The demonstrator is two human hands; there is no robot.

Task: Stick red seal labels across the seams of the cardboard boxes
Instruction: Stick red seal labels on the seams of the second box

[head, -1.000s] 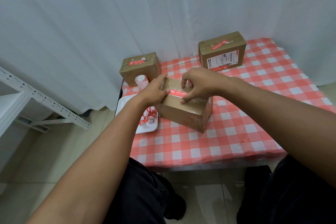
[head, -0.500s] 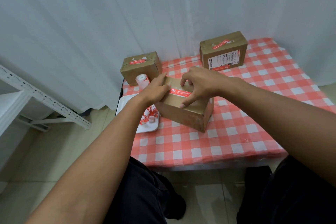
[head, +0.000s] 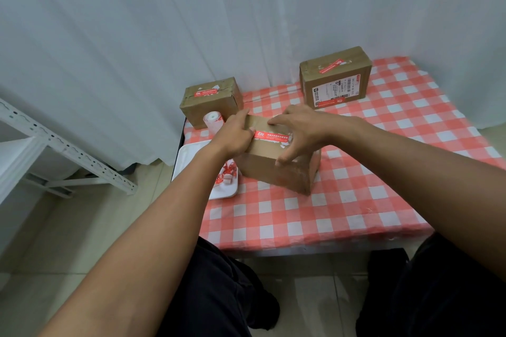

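Head cam looking down at a checkered table (head: 342,213) with 3 cardboard boxes on it. The near box (head: 276,169) sits in the middle, and a red seal label (head: 271,136) lies across its top. Left hand (head: 235,135) is at the label's left end, fingers laid over the box's top left edge, steadying it – fairly flat, not pinching anything as far as I can tell. Right hand (head: 298,131) is spread over the right side of the lid, fingers splayed and mostly straight, thumb down on the front face, pressing instead of gripping.

The 2 boxes at the back – back left box (head: 210,102) and back right box (head: 335,82) – already have red labels on top, so this looks like the last one, at the smoothing-down stage.

What could go wrong, I reckon: the label's lower edge looks ragged, so rubbing hard could tear it or wrinkle it. Uneven pressing could also leave an end lifted. And the white tray (head: 191,161) of peeled scraps and the label roll (head: 212,119) are just beside the left wrist, so a careless elbow could knock them.
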